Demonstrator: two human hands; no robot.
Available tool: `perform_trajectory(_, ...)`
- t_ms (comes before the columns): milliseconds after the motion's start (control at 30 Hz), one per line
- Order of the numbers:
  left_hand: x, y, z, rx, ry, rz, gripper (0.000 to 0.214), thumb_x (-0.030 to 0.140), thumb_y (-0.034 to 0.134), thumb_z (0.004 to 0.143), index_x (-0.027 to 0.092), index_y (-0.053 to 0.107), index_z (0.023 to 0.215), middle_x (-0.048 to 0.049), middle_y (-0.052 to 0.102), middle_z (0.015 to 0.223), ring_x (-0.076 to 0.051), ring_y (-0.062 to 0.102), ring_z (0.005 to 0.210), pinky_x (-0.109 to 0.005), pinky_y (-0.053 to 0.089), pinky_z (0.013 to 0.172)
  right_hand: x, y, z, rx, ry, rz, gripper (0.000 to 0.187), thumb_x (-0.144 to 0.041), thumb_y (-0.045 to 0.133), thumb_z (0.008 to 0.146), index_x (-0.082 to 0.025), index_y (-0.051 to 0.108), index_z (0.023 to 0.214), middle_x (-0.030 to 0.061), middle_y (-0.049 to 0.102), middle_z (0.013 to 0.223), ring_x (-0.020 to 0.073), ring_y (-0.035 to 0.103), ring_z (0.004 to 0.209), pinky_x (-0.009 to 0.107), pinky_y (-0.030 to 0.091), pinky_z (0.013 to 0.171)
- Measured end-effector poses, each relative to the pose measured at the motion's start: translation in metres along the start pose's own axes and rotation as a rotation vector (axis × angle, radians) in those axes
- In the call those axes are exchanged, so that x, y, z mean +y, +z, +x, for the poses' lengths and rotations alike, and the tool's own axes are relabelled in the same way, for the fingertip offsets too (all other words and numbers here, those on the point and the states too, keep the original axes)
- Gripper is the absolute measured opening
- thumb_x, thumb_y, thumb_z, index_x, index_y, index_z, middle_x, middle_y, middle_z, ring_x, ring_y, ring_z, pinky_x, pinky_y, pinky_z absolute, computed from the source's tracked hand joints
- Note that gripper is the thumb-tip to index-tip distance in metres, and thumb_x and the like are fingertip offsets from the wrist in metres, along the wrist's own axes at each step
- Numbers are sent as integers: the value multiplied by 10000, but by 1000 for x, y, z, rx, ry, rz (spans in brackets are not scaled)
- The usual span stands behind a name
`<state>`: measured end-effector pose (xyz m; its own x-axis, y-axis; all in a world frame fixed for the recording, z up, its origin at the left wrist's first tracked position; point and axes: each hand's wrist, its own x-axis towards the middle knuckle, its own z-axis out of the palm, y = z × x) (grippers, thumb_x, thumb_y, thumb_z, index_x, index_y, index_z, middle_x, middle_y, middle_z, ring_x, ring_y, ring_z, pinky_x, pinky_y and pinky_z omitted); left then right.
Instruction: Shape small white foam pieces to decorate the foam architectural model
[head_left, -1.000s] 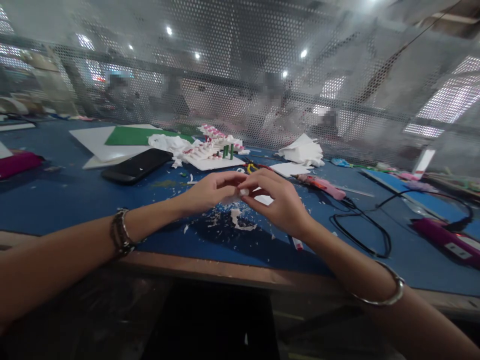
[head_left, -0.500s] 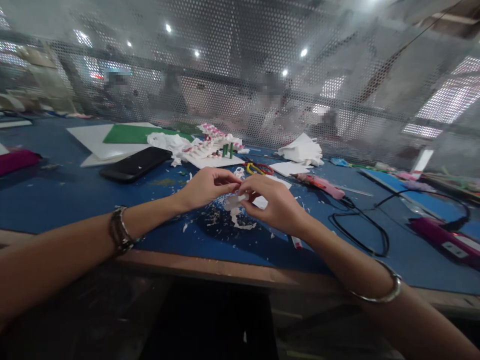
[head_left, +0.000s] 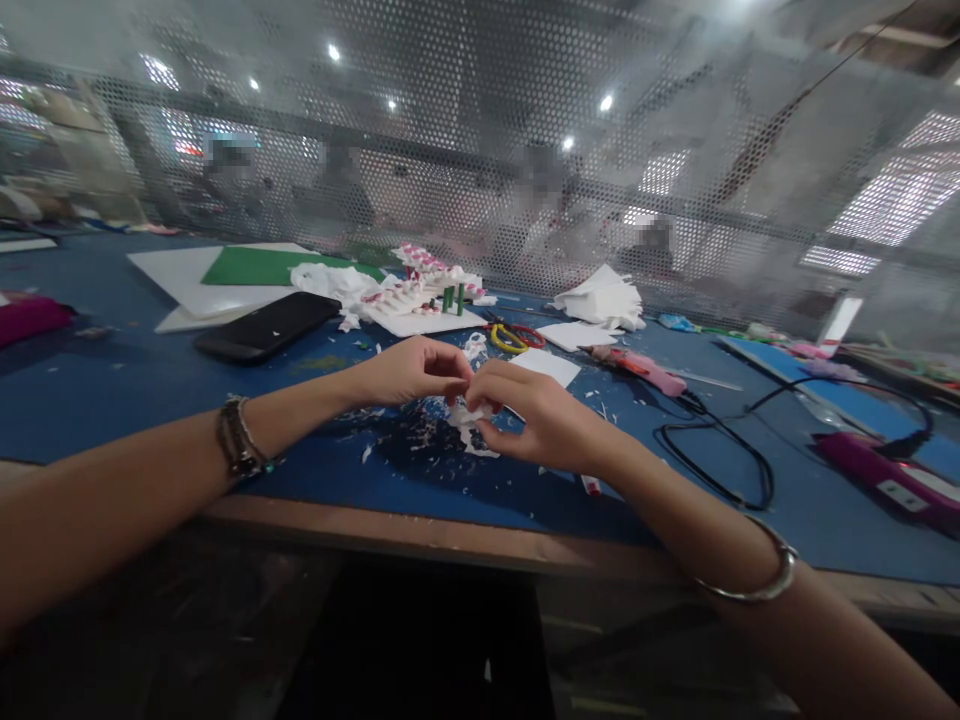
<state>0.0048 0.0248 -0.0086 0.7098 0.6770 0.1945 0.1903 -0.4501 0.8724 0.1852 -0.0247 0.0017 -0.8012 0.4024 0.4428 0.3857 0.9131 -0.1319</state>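
Observation:
Close together over the middle of the blue tabletop (head_left: 315,487), both hands pinch at one spot. My right hand (head_left: 529,410) has its fingers closed on a small white piece of paper (head_left: 478,411), partly hidden by them. My left hand (head_left: 412,372) meets it with thumb and forefinger pinched; whatever lies between those fingertips is hidden. Below the hands lie torn white scraps (head_left: 474,440) and many tiny bits. Just beyond are scissors (head_left: 510,338) with yellow and red handles and a white sheet (head_left: 546,366).
A black phone (head_left: 268,327) lies to the left, with green sheet (head_left: 251,267) behind. A white-and-pink paper model (head_left: 427,290) stands at the back. To the right are a pink glue gun (head_left: 637,368), its black cable (head_left: 761,465) and a purple power strip (head_left: 885,480).
Both hands have shifted slightly left, and my right fingers have drawn closer around the white piece, which shows less now. The view has moved a little too.

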Motion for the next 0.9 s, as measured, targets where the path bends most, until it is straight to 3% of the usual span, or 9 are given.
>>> perform_trajectory(367, -3, 3, 1, -38, 43, 35, 125, 255, 536, 671, 134, 510, 663, 24, 527, 604, -67, 481, 553, -169, 378, 552, -1, 1, 1, -19, -11, 38, 118, -79, 468, 718, -153, 475, 809, 32, 517, 817, 90, 471, 749, 220, 404, 682)
perform_trajectory(733, 0, 7, 1, -14, 33, 115, 194, 324, 510, 664, 131, 492, 675, 9, 519, 617, -80, 473, 560, -184, 378, 539, 0, 2, 1, -11, -11, 38, 125, -73, 470, 708, -158, 474, 800, 22, 516, 791, 91, 463, 730, 225, 402, 669)
perform_trajectory(900, 1, 7, 1, 53, 14, 141, 191, 320, 507, 658, 130, 485, 649, 24, 495, 578, -70, 449, 531, -171, 354, 501, -2, 4, 2, 12, -25, 45, 128, -73, 464, 712, -154, 475, 810, 26, 514, 794, 93, 466, 736, 224, 402, 678)
